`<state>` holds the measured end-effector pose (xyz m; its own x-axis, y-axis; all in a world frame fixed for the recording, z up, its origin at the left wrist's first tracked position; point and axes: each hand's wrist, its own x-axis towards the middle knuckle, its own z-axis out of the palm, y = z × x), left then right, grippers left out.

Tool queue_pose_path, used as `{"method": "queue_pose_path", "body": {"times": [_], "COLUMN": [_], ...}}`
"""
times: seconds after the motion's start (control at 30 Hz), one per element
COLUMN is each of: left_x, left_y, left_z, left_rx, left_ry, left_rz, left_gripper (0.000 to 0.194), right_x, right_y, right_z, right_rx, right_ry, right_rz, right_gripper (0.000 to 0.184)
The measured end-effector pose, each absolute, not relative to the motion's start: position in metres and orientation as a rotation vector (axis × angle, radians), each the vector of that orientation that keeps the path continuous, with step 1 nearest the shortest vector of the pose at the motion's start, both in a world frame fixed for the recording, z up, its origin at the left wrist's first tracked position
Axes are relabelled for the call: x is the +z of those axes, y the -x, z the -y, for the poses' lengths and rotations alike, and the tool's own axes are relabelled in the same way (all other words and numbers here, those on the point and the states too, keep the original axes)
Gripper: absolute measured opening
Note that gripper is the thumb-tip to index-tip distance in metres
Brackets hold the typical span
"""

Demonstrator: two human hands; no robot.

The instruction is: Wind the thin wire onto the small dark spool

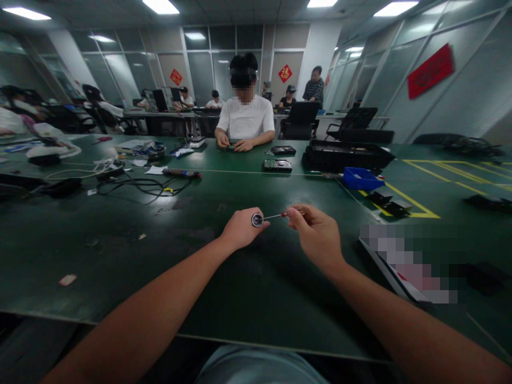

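My left hand (243, 226) is closed around a small round part (256, 220) with a pale ring-shaped rim and a dark inside, its open face turned toward me. Between the fingers of my right hand (318, 232) is a thin screwdriver (274, 216) with a bright metal shaft and a red end near my fingertips. Its shaft points left, and the tip reaches the round part; whether it touches the inside I cannot tell. Most of the screwdriver's handle is hidden by my right hand. Both hands are above the green table (256, 298).
Opposite me sits a person (245, 114) handling something small. Hard drives (277, 165) lie ahead, with a black tray (348, 154) and a blue bin (362, 178) to their right. Black cables (148, 186) and an electric screwdriver (182, 173) lie left. A blurred-out flat item (408, 266) rests at right.
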<state>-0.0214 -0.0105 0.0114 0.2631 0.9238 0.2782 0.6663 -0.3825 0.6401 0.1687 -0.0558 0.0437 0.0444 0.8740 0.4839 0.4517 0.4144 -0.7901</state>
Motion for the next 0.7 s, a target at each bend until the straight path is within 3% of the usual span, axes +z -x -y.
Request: {"method": "queue_pose_path", "body": {"times": [0.33,0.7], "left_x": [0.008,0.008], "left_y": [0.02,0.019], "left_z": [0.008,0.008], "left_rx": [0.881,0.848], "left_ry": [-2.159,-2.223], "left_rz": [-1.445,-1.448], "left_gripper": [0.023,0.019], "right_x": [0.042,0.043], "right_y": [-0.17,-0.169], "right_z": [0.06,0.068], "right_rx": [0.539,0.221], "right_ry": [1.133,0.901], "right_rz": [1.674,1.995], "right_gripper": [0.029,0.019]}}
